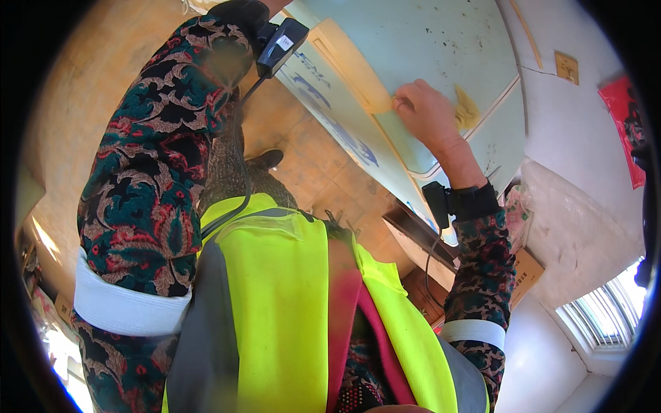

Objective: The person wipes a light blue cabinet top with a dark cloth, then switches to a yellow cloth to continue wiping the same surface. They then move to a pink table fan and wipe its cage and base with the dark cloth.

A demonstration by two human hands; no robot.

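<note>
Chest [341, 113]: pale green lid [420, 48], smooth, dark specks scattered; blue print on front. Tan tiled floor [313, 158], white wall [571, 103] beyond.

Right hand [430, 117]: over the lid near its front right corner, fingers curled at the end of the handle [348, 62]; cannot tell whether anything is grasped. Left hand [275, 5]: sliver at the top of view; grip cannot be told.

Handle: long, yellowed, rounded, along the lid's front edge. Cloth [467, 109]: yellow, crumpled, beside the right wrist, near the lid's right edge.
</note>
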